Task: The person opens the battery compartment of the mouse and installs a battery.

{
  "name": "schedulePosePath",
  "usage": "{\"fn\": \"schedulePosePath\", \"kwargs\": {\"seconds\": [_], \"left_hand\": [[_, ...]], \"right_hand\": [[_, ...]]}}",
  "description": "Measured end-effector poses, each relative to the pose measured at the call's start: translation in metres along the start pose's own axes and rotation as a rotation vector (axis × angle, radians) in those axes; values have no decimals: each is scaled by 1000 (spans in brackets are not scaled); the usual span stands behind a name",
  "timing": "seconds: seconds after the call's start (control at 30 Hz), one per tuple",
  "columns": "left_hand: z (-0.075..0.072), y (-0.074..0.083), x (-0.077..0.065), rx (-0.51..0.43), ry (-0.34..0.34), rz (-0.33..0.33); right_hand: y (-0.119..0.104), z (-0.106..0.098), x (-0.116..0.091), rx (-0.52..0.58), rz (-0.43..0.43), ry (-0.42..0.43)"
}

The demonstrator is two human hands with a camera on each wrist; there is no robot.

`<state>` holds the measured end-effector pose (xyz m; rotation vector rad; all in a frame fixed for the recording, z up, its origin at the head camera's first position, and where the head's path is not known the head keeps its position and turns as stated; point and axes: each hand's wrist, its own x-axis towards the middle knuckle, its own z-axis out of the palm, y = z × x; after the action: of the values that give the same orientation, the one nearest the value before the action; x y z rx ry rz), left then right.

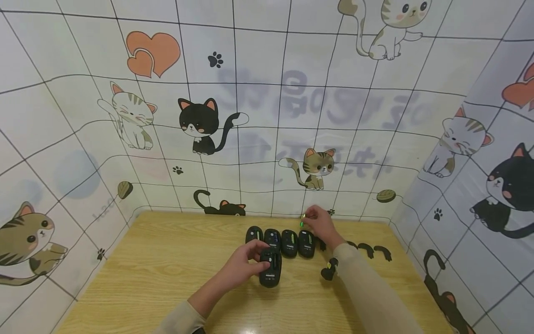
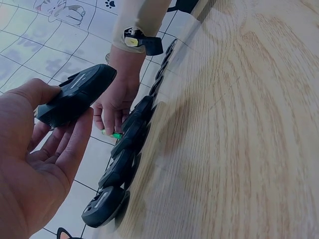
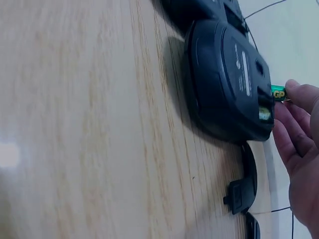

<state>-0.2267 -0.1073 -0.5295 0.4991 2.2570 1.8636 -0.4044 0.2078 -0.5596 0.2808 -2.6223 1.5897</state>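
Note:
Above the table, my left hand [image 1: 244, 260] grips a black computer mouse [image 1: 271, 274] with its underside turned up, thumb on one side and fingers on the other. At the back, my right hand [image 1: 321, 225] pinches a green battery [image 3: 278, 93] between thumb and fingertips, just past the row of mice. That row holds several black mice, bottoms up; the one at its right end [image 1: 306, 244] shows an open battery slot with a battery [image 3: 264, 114] in it, in the right wrist view. In the left wrist view, the held mouse [image 2: 79, 94] is clear of the tabletop.
Several curved black covers [image 1: 383, 253] lie to the right of the mice, partly hidden by my right forearm. A camera [image 1: 329, 269] is strapped to my right wrist. Behind the wooden table [image 1: 167, 269] hangs a cat-patterned sheet [image 1: 267, 106].

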Motion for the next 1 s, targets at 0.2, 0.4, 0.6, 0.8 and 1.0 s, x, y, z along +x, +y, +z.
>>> {"fn": "schedulePosePath", "kwargs": {"seconds": [0.2, 0.4, 0.6, 0.8, 1.0], "left_hand": [[0, 0, 0, 10, -1, 5], [0, -2, 1, 14, -2, 11], [0, -3, 1, 6, -3, 10], [0, -3, 2, 3, -6, 13], [0, -3, 2, -1, -9, 10]], "right_hand": [[-7, 2, -6, 58, -2, 9], [-15, 3, -14, 119, -25, -12], [-31, 3, -26, 168, -48, -28], [-52, 6, -42, 218, -42, -58], [-67, 9, -56, 255, -52, -97]]}}
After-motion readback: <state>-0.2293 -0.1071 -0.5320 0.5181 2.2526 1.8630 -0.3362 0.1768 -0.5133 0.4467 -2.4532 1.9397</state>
